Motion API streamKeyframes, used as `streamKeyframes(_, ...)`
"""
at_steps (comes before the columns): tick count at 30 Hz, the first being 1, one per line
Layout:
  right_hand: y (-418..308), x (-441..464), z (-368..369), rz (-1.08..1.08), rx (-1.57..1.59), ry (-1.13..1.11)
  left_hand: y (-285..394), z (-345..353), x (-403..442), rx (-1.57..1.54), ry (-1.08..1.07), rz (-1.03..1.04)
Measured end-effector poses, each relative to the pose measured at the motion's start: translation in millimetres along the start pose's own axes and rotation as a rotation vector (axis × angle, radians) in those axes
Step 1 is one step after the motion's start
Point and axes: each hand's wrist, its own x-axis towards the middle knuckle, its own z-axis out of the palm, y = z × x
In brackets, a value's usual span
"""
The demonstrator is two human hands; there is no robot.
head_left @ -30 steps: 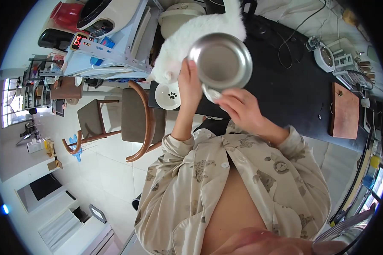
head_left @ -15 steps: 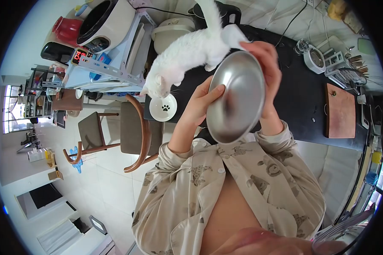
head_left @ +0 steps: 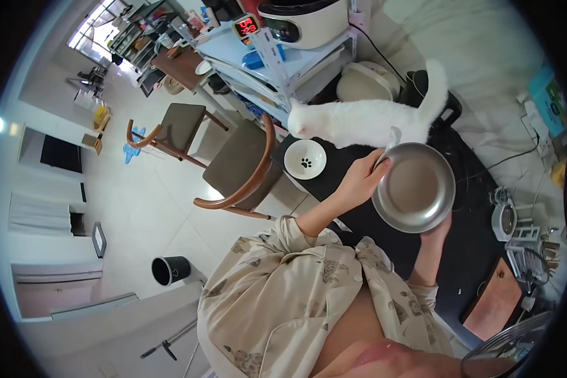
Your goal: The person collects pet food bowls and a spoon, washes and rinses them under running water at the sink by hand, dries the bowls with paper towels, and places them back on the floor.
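A shiny metal bowl (head_left: pixel 416 189) is held with its inside facing the camera. My left hand (head_left: pixel 362 179) grips its left rim, the thumb over the edge. Behind the bowl's lower right is my right hand (head_left: pixel 438 230), its fingers hidden by the metal. A bit of white material (head_left: pixel 394 136) sticks out past the top rim; what holds it is hidden. On the black table (head_left: pixel 472 242), near its left edge, sits a white bowl (head_left: pixel 305 159) with a paw print. A white cat (head_left: pixel 372 120) stands behind it, head near that bowl.
Two chairs (head_left: pixel 236 164) stand left of the table. Beyond the cat are a shelf rack (head_left: pixel 274 69) and a light-coloured pot (head_left: pixel 366 83). A wooden board (head_left: pixel 494 302) and a small scale (head_left: pixel 504 219) are at right. A black bin (head_left: pixel 170 270) stands on the floor.
The view has turned toward the left. The metal bowl has tilted from nearly edge-on to facing the camera. My right hand has gone from the bowl's far side to behind its lower edge.
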Motion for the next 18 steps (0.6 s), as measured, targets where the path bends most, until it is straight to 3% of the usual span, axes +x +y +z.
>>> streamKeyframes(1, -23, -8, 25, 0.016, 0.127, 0.026, -1, -1, 0, 0.001, 0.012, 0.003)
streamKeyframes(2, -27, -9, 22, -0.161, -0.028, -0.149, -4, -2, 0, 0.088, 0.023, 0.043)
streamKeyframes(3, -30, -10, 25, -0.153, -0.029, -0.162, -7, -2, -2, 0.178, 0.036, 0.08)
streamKeyframes(7, -41, -15, 48, -0.481, -0.833, -0.035, -22, 8, -4, 0.029, 0.12, 0.213)
streamKeyframes(8, -41, -14, 49, -0.482, -0.833, -0.042, -24, 11, -4, 0.03, 0.127, 0.214)
streamKeyframes(10, -40, -9, 51, -0.454, -0.831, -0.021, -21, 14, -7, -0.373, 0.061, 0.124)
streamKeyframes(15, -29, -10, 42, -0.39, -0.876, -0.069, -5, 3, -5, -0.445, -0.048, 0.25)
streamKeyframes(17, -28, -14, 46, -0.361, -0.893, -0.087, -2, -5, 2, -0.751, -0.358, -0.019)
streamKeyframes(18, -30, -22, 57, -0.395, -0.871, -0.117, 1, -2, 0, -0.752, -0.357, -0.021)
